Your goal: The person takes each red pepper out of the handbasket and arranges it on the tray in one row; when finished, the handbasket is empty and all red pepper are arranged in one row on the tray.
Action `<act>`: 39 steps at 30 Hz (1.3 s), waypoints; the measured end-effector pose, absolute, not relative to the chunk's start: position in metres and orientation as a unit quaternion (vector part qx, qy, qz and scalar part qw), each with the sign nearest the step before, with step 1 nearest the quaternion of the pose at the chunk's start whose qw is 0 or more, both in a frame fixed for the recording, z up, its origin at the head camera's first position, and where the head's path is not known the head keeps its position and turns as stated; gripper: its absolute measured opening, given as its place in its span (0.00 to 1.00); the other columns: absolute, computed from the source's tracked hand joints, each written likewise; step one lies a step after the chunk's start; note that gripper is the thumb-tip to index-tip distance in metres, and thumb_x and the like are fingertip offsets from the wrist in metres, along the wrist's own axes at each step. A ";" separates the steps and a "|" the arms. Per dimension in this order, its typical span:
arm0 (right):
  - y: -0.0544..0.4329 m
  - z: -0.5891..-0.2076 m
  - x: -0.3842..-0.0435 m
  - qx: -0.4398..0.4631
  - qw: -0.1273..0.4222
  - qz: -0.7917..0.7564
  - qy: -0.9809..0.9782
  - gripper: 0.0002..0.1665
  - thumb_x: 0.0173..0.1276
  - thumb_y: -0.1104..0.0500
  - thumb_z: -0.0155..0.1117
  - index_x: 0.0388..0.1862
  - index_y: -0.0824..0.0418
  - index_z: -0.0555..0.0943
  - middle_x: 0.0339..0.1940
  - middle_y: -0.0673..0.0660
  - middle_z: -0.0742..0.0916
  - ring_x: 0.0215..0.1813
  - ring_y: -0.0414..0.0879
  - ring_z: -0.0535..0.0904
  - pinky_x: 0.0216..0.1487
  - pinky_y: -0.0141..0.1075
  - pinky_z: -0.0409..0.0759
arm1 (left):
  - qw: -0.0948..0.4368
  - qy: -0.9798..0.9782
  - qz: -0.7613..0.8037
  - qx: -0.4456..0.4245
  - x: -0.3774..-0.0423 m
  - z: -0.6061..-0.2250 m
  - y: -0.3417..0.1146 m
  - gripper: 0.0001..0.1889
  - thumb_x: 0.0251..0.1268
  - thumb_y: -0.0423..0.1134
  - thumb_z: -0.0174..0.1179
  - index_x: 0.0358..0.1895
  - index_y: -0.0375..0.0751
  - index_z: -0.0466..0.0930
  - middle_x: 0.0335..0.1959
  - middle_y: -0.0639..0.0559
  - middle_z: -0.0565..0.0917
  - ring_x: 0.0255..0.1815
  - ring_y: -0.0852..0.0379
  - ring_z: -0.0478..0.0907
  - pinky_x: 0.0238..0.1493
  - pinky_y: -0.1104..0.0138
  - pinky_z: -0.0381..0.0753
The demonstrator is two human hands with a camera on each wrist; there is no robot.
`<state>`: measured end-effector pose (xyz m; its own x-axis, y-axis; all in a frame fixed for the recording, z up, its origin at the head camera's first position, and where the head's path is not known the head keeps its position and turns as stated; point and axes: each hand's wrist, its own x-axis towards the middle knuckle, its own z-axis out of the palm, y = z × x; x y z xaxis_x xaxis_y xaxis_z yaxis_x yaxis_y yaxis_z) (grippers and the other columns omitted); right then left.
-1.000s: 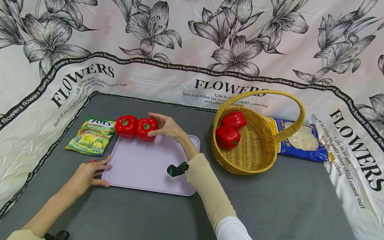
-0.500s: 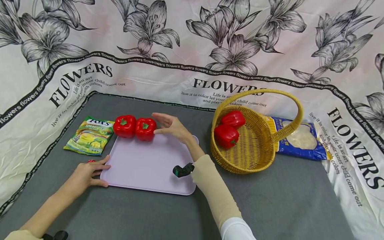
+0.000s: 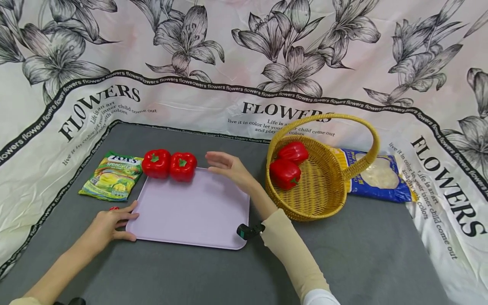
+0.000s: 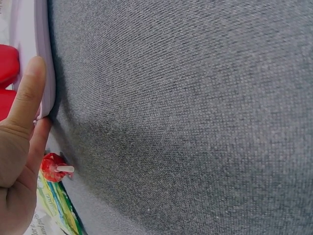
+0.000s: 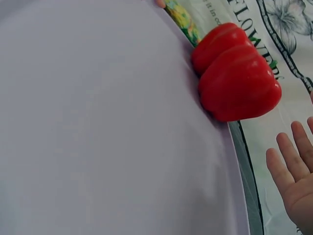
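A pale purple tray (image 3: 190, 218) lies on the grey cloth. Two red bell peppers, one left (image 3: 156, 164) and one right (image 3: 183, 167), stand side by side at its back left corner, green stems up. My left hand (image 3: 104, 228) touches the tray's left edge; in the left wrist view its thumb (image 4: 30, 90) lies along the rim. My right hand (image 3: 233, 170) hovers over the tray's back right part, apart from the peppers and holding nothing. In the right wrist view that hand (image 5: 299, 188) shows with straight fingers.
Left of the peppers lies a green and yellow Fox's candy bag (image 3: 112, 176). A red lollipop (image 4: 55, 167) with a white stick lies by my left hand. To the right stands a yellow wicker basket (image 3: 316, 203) holding two red peppers (image 3: 286, 173), with a blue packet (image 3: 375, 176) behind it.
My right hand has drawn away from the right-hand pepper toward the right, its fingers straightening. The left hand stays at the tray's edge, and the peppers stay put.
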<state>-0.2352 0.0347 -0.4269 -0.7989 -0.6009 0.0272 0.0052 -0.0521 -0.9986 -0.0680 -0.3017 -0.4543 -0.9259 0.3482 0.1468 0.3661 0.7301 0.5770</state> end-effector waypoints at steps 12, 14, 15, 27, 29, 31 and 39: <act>0.070 -0.416 -0.207 -0.251 0.230 -0.661 0.669 0.26 0.68 0.68 0.60 0.65 0.66 0.71 0.64 0.63 0.77 0.67 0.60 0.68 0.62 0.40 0.75 | 0.043 -0.924 -0.326 -0.196 -0.065 -0.459 -0.304 0.32 0.25 0.35 0.78 0.43 0.21 0.82 0.55 0.27 0.75 0.42 0.64 0.81 0.37 0.86 0.77; 0.074 -0.414 -0.205 -0.255 0.232 -0.662 0.666 0.26 0.68 0.68 0.59 0.65 0.67 0.71 0.65 0.65 0.75 0.67 0.60 0.68 0.62 0.40 0.75 | 0.042 -0.924 -0.325 -0.196 -0.064 -0.457 -0.305 0.32 0.26 0.35 0.78 0.43 0.21 0.82 0.55 0.27 0.75 0.42 0.65 0.80 0.37 0.85 0.77; 0.077 -0.413 -0.203 -0.256 0.232 -0.662 0.665 0.26 0.68 0.68 0.59 0.65 0.67 0.71 0.65 0.66 0.75 0.67 0.60 0.68 0.62 0.40 0.75 | 0.042 -0.924 -0.325 -0.197 -0.064 -0.457 -0.305 0.32 0.26 0.35 0.78 0.43 0.21 0.82 0.55 0.26 0.75 0.42 0.65 0.80 0.37 0.85 0.78; 0.126 -0.395 -0.186 -0.255 0.245 -0.634 0.688 0.25 0.70 0.64 0.59 0.65 0.61 0.72 0.66 0.60 0.76 0.64 0.51 0.73 0.64 0.43 0.74 | 0.039 -0.936 -0.286 -0.204 -0.068 -0.453 -0.301 0.33 0.26 0.39 0.78 0.43 0.23 0.83 0.55 0.27 0.76 0.37 0.56 0.84 0.36 0.87 0.76; 0.135 -0.394 -0.184 -0.253 0.252 -0.633 0.687 0.24 0.70 0.65 0.58 0.65 0.61 0.73 0.66 0.61 0.76 0.64 0.52 0.74 0.63 0.43 0.74 | 0.037 -0.934 -0.289 -0.205 -0.068 -0.453 -0.301 0.32 0.26 0.39 0.78 0.43 0.22 0.83 0.55 0.27 0.76 0.37 0.57 0.84 0.36 0.87 0.76; 0.143 -0.393 -0.182 -0.252 0.261 -0.637 0.680 0.24 0.70 0.67 0.57 0.65 0.63 0.72 0.65 0.61 0.76 0.64 0.53 0.73 0.64 0.43 0.74 | 0.034 -0.933 -0.294 -0.203 -0.068 -0.453 -0.301 0.33 0.27 0.39 0.78 0.43 0.22 0.83 0.55 0.27 0.75 0.38 0.58 0.84 0.35 0.84 0.78; 0.171 -0.388 -0.176 -0.256 0.269 -0.650 0.663 0.24 0.70 0.68 0.57 0.65 0.65 0.72 0.65 0.64 0.75 0.65 0.55 0.72 0.62 0.42 0.75 | 0.014 -0.935 -0.295 -0.196 -0.068 -0.451 -0.301 0.32 0.28 0.37 0.78 0.44 0.22 0.82 0.56 0.27 0.74 0.40 0.60 0.83 0.36 0.81 0.81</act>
